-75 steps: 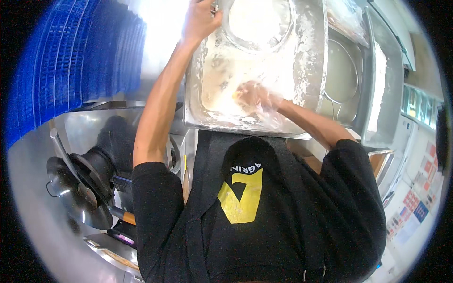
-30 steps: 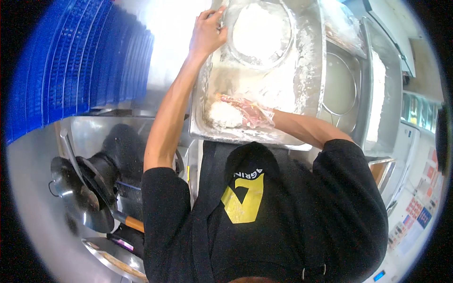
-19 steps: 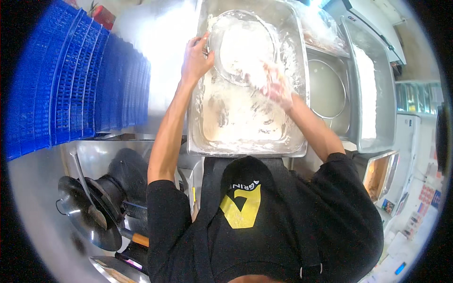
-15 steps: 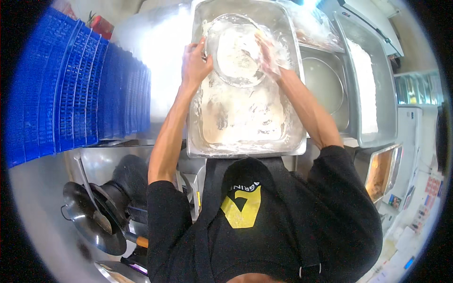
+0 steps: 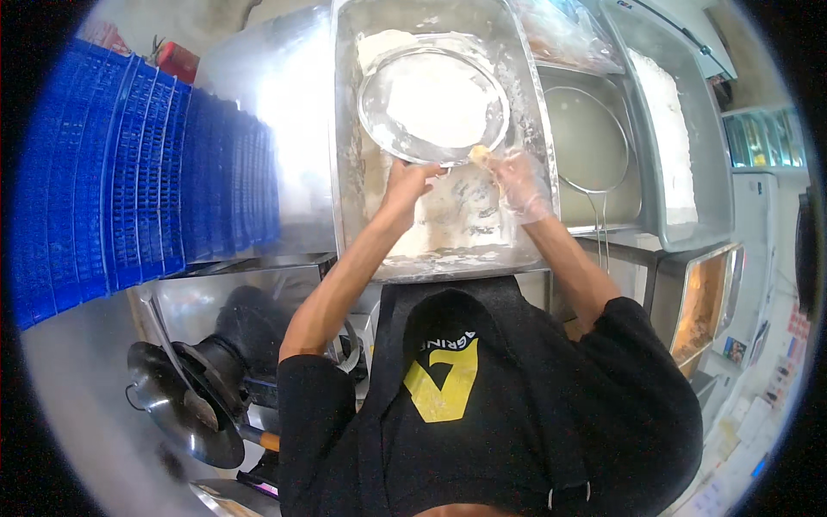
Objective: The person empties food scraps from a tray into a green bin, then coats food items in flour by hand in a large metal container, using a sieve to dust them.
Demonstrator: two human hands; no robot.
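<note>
I read a steadying step: my gloved right hand (image 5: 517, 183), its grip one I cannot tell, is just beside the near rim my left hand (image 5: 408, 186) pinches on the round strainer (image 5: 368, 121), whose white powder (image 5: 439, 108), inside the metal tray (image 5: 448, 265), seems to want a level hold next.

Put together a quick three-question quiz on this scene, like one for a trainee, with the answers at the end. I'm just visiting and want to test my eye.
1. True or false: the blue crates stand to the left of the metal tray.

2. At which part of the rim does the left hand hold the round sieve?
A) the side nearest the person
B) the side farthest from the person
C) the far right side

3. What is worn on the right hand?

Key:
1. True.
2. A.
3. A clear plastic glove.
</note>
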